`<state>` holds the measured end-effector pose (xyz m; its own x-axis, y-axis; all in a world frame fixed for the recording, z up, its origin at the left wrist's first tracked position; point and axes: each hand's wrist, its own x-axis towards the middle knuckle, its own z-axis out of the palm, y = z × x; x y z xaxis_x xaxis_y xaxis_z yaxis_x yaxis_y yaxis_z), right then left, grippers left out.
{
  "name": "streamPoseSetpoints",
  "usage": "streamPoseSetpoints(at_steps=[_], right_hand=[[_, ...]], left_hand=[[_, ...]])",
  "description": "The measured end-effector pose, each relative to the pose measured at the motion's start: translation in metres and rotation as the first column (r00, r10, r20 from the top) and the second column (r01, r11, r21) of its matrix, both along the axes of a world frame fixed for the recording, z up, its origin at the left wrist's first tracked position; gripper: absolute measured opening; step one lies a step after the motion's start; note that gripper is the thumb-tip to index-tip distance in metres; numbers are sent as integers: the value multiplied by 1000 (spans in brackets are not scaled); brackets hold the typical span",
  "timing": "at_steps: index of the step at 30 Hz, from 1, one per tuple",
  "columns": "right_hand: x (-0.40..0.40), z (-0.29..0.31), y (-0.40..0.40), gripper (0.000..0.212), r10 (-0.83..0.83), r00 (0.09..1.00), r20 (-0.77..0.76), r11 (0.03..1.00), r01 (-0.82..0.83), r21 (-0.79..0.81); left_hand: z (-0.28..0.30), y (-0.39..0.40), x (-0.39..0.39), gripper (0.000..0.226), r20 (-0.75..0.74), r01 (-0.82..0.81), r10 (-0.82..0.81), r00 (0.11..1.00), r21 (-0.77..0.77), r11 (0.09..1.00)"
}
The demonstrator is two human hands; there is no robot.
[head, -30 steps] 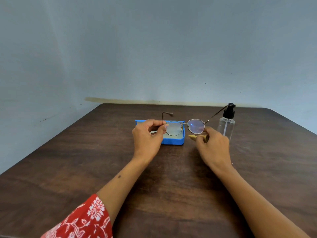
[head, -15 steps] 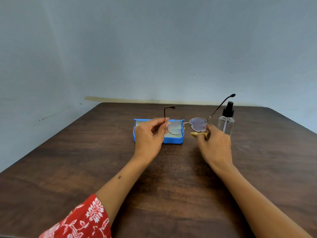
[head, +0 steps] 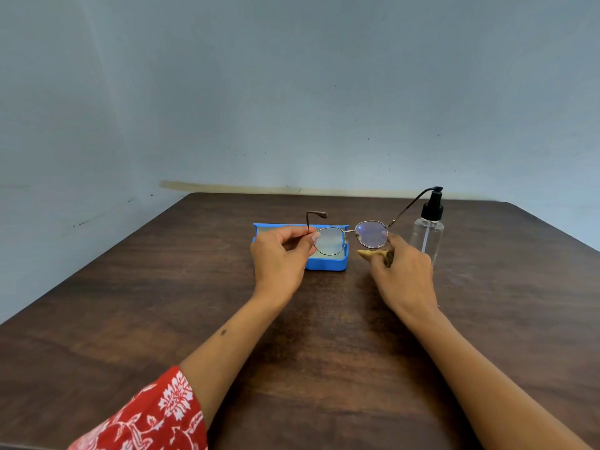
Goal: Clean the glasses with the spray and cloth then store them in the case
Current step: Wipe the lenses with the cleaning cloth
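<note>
Round metal-framed glasses (head: pixel 372 234) are held up above the table with both temples unfolded and pointing away from me. My left hand (head: pixel 280 258) pinches the frame at the left lens and hinge. My right hand (head: pixel 402 268) holds a small tan cloth (head: pixel 370 254) under the right lens, with a fingertip at that lens's rim. An open blue case (head: pixel 326 264) lies on the table behind my left hand. A clear spray bottle (head: pixel 426 236) with a black pump stands just right of my right hand.
The dark wooden table (head: pixel 162 319) runs to a pale wall at the back. Its left and right edges slant toward me. A red patterned sleeve (head: pixel 146 417) covers my left upper arm at the bottom left.
The glasses have risen and tilted, so the right temple now points up past the bottle's pump. Both hands lifted slightly and kept their hold.
</note>
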<state>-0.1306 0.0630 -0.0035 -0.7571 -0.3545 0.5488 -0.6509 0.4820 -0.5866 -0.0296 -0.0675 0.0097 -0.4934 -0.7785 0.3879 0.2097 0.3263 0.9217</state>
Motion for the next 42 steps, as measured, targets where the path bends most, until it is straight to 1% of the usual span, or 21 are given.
streamPoseSetpoints(at_steps=[3,6,19,25,29,32,34,36,38,40,42], right_hand=[[0,0,-1,30,14,1000,-8,1000,-14,9],[1,0,-2,35,23,1000,-15,1000,-23,13],[0,0,-1,45,8,1000,-3,1000,-8,28],[1,0,-1,49,8,1000,2,999,-8,32],[3,0,-2,44,-19,1000,17,1000,19,23],[4,1,0,39,-67,996,58,998,65,24],[5,4,2,33,-66,994,92,998,66,6],[8,6,2,26,-5,991,130,998,13,-56],[10,6,-1,22,124,970,211,982,-89,-166],[11,4,-5,20,257,911,324,943,-163,-291],[11,2,-8,19,330,862,385,912,-185,-367]], left_hand=[[0,-2,0,17,-5,-29,29,1000,14,999],[2,-3,1,17,3,-39,39,999,49,998],[3,2,2,22,12,36,-37,999,53,998],[2,1,1,21,23,24,-26,999,68,997],[1,0,0,17,23,-31,29,999,79,996],[1,-2,0,14,23,-74,72,997,64,995],[1,-4,0,15,19,-91,90,996,53,994],[1,-6,-1,15,24,-113,113,993,27,993],[0,-7,-1,15,16,-126,126,992,18,992],[0,-9,-2,15,5,-128,128,992,22,992],[0,-10,-2,14,2,-135,135,991,20,991]])
